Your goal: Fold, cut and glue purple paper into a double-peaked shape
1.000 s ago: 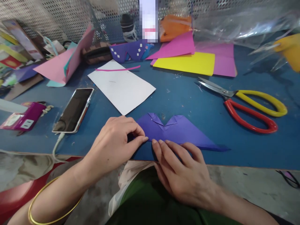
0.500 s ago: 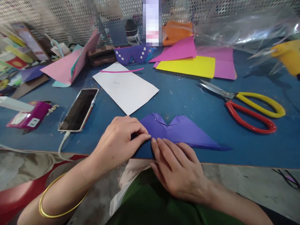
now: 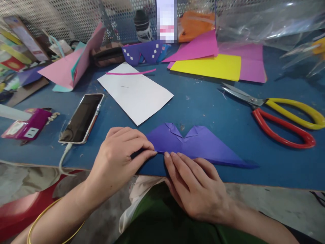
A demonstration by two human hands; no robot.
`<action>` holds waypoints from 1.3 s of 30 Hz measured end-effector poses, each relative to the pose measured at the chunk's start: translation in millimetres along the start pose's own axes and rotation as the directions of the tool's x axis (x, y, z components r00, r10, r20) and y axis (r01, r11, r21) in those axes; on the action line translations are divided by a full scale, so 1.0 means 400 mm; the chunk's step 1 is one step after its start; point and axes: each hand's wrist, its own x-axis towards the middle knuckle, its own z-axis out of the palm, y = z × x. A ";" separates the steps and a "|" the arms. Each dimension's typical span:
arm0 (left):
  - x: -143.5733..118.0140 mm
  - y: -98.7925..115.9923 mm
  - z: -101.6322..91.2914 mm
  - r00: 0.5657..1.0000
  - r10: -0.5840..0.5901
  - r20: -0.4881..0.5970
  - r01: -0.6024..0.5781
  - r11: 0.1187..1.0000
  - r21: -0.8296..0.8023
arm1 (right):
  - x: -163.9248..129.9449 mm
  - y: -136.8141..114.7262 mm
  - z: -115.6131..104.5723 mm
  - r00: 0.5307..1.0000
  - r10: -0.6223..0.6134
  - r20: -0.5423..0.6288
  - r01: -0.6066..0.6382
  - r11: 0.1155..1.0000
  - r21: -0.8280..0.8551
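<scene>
A folded sheet of purple paper lies on the blue table close to its front edge. Its upper edge has a V-shaped notch with small folded flaps, and its right end tapers to a point. My left hand pinches the lower left edge between thumb and fingers, hiding the paper's left end. With fingers together and laid nearly flat, my right hand touches the lower edge near the middle. Beyond the paper lies a white sheet with a thin pink strip on it.
Scissors with yellow and red handles lie to the right. A phone on a white cable is at left, beside a magenta packet. Behind are a purple paper mask, pink folded paper and a yellow sheet.
My left hand has slid a little to the left along the paper's lower edge, widening the gap between my hands. The right hand stays at the edge. The view has shifted slightly.
</scene>
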 end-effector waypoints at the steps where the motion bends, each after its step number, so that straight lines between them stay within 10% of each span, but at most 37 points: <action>1: -0.001 0.002 -0.002 1.000 0.014 -0.005 -0.014 1.000 0.020 | -0.001 0.000 0.000 1.000 -0.001 0.001 0.001 1.000 0.002; 19: 0.034 -0.029 -0.015 0.972 -0.037 0.233 0.052 0.997 -0.057 | -0.014 0.003 0.008 0.999 -0.020 0.042 0.019 0.999 0.027; 39: 0.050 -0.018 -0.014 0.975 -0.074 0.212 0.074 0.997 0.005 | 0.012 -0.023 -0.001 0.995 0.065 0.072 -0.066 0.998 0.018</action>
